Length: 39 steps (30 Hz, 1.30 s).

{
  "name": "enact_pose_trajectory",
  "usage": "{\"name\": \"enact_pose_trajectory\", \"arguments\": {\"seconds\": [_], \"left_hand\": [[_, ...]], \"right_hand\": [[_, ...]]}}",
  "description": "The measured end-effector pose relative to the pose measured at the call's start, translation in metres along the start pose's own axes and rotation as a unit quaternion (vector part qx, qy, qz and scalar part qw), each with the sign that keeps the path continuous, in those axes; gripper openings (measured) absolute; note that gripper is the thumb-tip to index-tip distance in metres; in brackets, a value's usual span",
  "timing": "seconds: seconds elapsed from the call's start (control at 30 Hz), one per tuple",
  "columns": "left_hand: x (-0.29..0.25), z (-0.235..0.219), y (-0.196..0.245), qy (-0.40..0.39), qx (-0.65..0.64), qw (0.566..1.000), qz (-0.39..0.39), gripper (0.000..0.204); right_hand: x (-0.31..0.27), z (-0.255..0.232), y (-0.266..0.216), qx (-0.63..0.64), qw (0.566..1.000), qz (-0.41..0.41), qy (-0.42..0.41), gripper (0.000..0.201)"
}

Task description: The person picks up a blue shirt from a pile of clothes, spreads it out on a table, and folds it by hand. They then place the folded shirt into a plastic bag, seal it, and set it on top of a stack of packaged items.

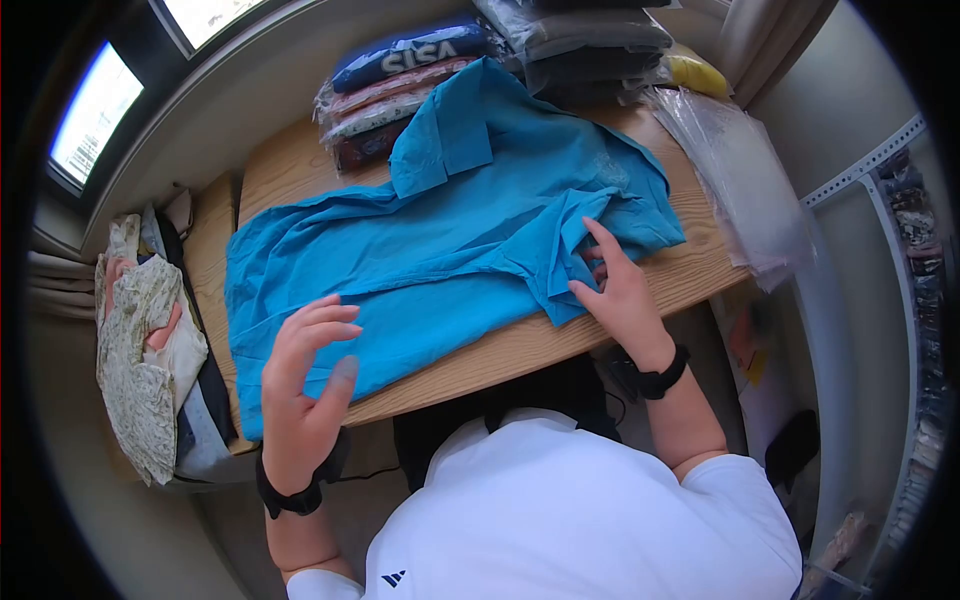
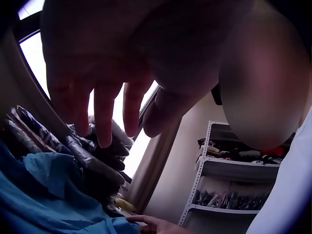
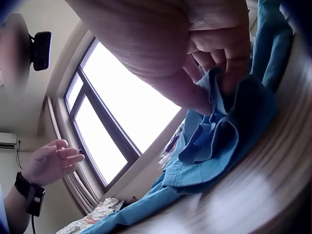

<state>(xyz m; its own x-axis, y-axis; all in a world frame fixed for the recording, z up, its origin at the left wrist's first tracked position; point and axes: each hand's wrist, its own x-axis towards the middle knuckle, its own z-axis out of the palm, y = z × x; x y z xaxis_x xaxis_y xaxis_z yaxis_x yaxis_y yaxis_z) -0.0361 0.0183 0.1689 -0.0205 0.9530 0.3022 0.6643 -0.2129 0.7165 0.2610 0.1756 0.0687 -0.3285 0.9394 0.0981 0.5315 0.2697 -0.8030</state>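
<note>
A blue shirt lies spread and wrinkled over the wooden table, one wide sleeve pointing to the back. Near its right end, the cloth is bunched into a layered fold at the table's front edge. My right hand is at this bunch; in the right wrist view a ridge of cloth stands between its thumb and fingers. My left hand is raised in front of the shirt's left part, its fingers loosely bent and holding nothing. The left wrist view shows its fingers hanging apart from the cloth.
Bagged folded clothes are stacked at the back, with more dark packs beside them. Clear plastic bags overhang the table's right edge. Patterned garments lie at the left. A metal shelf stands at the right.
</note>
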Motion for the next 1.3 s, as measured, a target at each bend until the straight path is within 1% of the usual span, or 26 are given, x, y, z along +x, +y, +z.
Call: {"name": "enact_pose_trajectory", "arguments": {"seconds": [0.03,0.1,0.17,0.2,0.23,0.27,0.3,0.37,0.4,0.43,0.47,0.5,0.53,0.6,0.63,0.67,0.7,0.77,0.8,0.83,0.9,0.93,1.0,1.07,1.23,1.3], "left_hand": [[0.015,0.017,0.008,-0.038,-0.004,0.999,0.011,0.026],[0.042,0.046,0.021,-0.101,-0.009,0.995,0.012,0.04],[0.068,0.078,0.028,-0.14,-0.049,0.989,-0.017,0.059],[0.079,0.094,0.024,-0.144,-0.048,0.988,-0.012,0.059],[0.09,0.111,0.017,-0.133,-0.035,0.99,0.023,0.063],[0.099,0.124,0.011,-0.121,-0.021,0.991,0.059,0.067],[0.108,0.132,0.01,-0.126,-0.018,0.99,0.066,0.067],[0.123,0.148,0.006,-0.141,0.08,0.983,0.091,0.071],[0.13,0.156,-0.002,-0.125,0.015,0.991,0.04,0.055],[0.137,0.159,-0.009,-0.13,0.016,0.99,0.045,0.055],[0.146,0.159,-0.012,-0.133,0.013,0.99,0.036,0.045],[0.155,0.158,-0.014,-0.134,0.009,0.991,0.028,0.035],[0.161,0.157,-0.014,-0.133,-0.038,0.99,-0.026,0.02],[0.172,0.156,-0.018,-0.159,-0.067,0.984,-0.042,0.019],[0.177,0.156,-0.02,-0.181,-0.096,0.977,-0.061,0.018],[0.179,0.156,-0.019,-0.185,-0.111,0.974,-0.063,0.015],[0.181,0.155,-0.017,-0.187,-0.109,0.974,-0.059,0.015],[0.183,0.147,-0.007,-0.192,-0.182,0.961,-0.076,0.014],[0.183,0.141,0.001,-0.188,-0.231,0.95,-0.096,0.015],[0.184,0.135,0.005,-0.188,-0.23,0.95,-0.096,0.015],[0.185,0.123,0.002,-0.073,-0.389,0.9,-0.185,0.017],[0.191,0.116,-0.008,-0.052,-0.379,0.906,-0.183,0.019],[0.205,0.106,-0.036,-0.023,-0.342,0.92,-0.189,0.019],[0.213,0.101,-0.053,0.007,-0.325,0.921,-0.212,0.021],[0.222,0.111,-0.087,-0.001,-0.274,0.929,-0.248,0.023],[0.222,0.115,-0.086,-0.018,-0.257,0.929,-0.266,0.023]], "right_hand": [[0.004,0.008,0.009,0.024,1.0,0.012,0.008,0.066],[0.008,0.008,-0.005,0.064,0.997,0.003,0.04,0.06],[0.012,0.011,-0.013,0.102,0.992,-0.006,0.068,0.055],[0.013,0.013,-0.016,0.248,0.968,-0.027,0.042,0.051],[0.014,0.014,-0.017,0.388,0.92,-0.05,0.016,0.047],[0.014,0.011,-0.022,0.434,0.899,-0.054,-0.011,0.042],[0.012,0.005,-0.022,0.435,0.898,-0.057,-0.003,0.042],[0.009,-0.006,-0.021,0.44,0.886,-0.088,-0.114,0.046],[0.009,-0.02,-0.015,0.406,0.898,-0.096,-0.139,0.04],[0.011,-0.042,-0.011,0.408,0.898,-0.096,-0.132,0.04],[0.018,-0.07,-0.007,0.257,0.952,-0.091,-0.135,0.031],[0.028,-0.095,0.002,0.099,0.982,-0.083,-0.135,0.025],[0.042,-0.112,0.02,0.083,0.985,-0.098,-0.116,0.025],[0.069,-0.134,0.059,0.068,0.987,-0.11,-0.094,0.029],[0.082,-0.14,0.078,-0.057,0.979,-0.166,-0.102,0.038],[0.094,-0.145,0.092,-0.182,0.952,-0.22,-0.108,0.047],[0.104,-0.148,0.101,-0.182,0.953,-0.219,-0.104,0.047],[0.118,-0.155,0.114,-0.209,0.939,-0.204,-0.184,0.055],[0.124,-0.156,0.118,-0.205,0.936,-0.191,-0.214,0.054],[0.127,-0.157,0.122,-0.204,0.936,-0.192,-0.213,0.054],[0.131,-0.156,0.129,-0.193,0.936,-0.155,-0.252,0.053],[0.133,-0.155,0.132,-0.19,0.936,-0.155,-0.254,0.053],[0.135,-0.157,0.136,-0.138,0.945,-0.106,-0.277,0.051],[0.137,-0.158,0.14,-0.126,0.946,-0.105,-0.278,0.049],[0.136,-0.158,0.132,-0.098,0.947,-0.095,-0.291,0.041],[0.128,-0.16,0.114,-0.08,0.945,-0.055,-0.313,0.034]]}}
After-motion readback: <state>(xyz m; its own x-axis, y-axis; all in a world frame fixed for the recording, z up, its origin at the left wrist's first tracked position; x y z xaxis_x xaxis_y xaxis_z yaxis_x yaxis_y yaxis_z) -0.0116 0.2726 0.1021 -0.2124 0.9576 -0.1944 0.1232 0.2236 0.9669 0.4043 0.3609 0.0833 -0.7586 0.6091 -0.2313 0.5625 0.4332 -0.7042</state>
